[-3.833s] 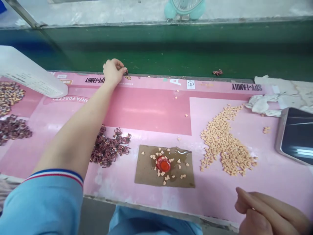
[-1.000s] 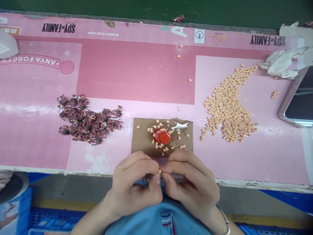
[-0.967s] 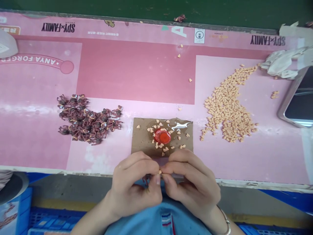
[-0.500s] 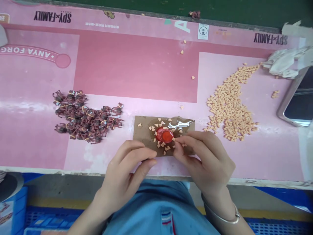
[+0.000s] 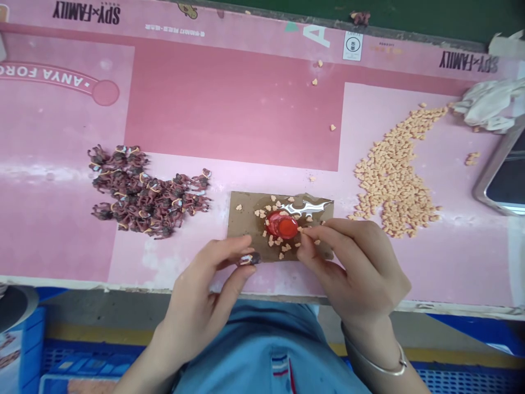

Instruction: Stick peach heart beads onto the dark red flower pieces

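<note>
- Got one pink table (image 5: 229,115) filling most of the view, with its back edge along one green strip (image 5: 430,22).
- Got one pile of dark figures (image 5: 143,197) at left, too tangled to count, plus one stray figure (image 5: 361,18) by the back edge.
- Got one heap of tan pieces (image 5: 397,180) at right, way too many to count.
- Spot two hands, left hand (image 5: 200,295) and right hand (image 5: 356,273), both reaching over the front edge, with thumb and index narrowed on each.
- Find one brown card (image 5: 241,227) in the middle, with slim pink gaps to pile, heap and front edge, and a much wider pink stretch behind.
- Find one red disc (image 5: 287,227) on that, with roughly twenty scattered bits (image 5: 239,207) around.
- Count one held figure (image 5: 249,258) between left thumb and index, just by the card's front-left edge.
- Count one pinched bit (image 5: 301,230) at the right fingertips, right beside the disc; can't tell if touching.
- Count four loose bits (image 5: 332,127) strung out behind the card.
</note>
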Demonstrator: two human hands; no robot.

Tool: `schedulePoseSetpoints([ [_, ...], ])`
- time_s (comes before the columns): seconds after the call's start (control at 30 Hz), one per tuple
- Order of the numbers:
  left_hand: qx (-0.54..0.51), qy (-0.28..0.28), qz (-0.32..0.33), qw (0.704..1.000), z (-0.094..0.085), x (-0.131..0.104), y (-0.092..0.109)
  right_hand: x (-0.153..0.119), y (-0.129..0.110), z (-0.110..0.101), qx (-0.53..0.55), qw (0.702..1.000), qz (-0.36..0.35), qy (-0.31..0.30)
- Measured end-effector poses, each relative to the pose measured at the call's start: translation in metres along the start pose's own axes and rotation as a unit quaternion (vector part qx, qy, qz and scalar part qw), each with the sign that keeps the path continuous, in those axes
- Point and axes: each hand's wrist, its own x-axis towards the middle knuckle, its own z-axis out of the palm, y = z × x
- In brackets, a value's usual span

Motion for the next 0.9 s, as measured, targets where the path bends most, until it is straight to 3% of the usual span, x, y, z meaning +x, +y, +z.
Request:
schedulePoseSetpoints([
  [0.1,-0.021,0.037,-0.003,0.999,0.002,-0.002,-0.001,0.000,0.001,0.001,0.016,1.000,0.000,0.005],
  [0.27,-0.025,0.063,0.059,0.996,0.004,0.004,0.001,0.001,-0.002,-0.004,0.043,0.999,0.001,0.004],
  [0.4,-0.005,0.082,0.106,0.991,0.007,0.006,0.003,0.006,-0.015,-0.011,0.127,0.991,0.041,-0.002],
  [0.6,0.017,0.085,0.138,0.987,0.012,0.005,0.007,0.008,-0.027,-0.011,0.219,0.974,0.051,-0.022],
  [0.9,0.027,0.072,0.140,0.987,0.008,0.005,0.010,0.010,-0.025,-0.015,0.208,0.975,0.019,-0.079],
])
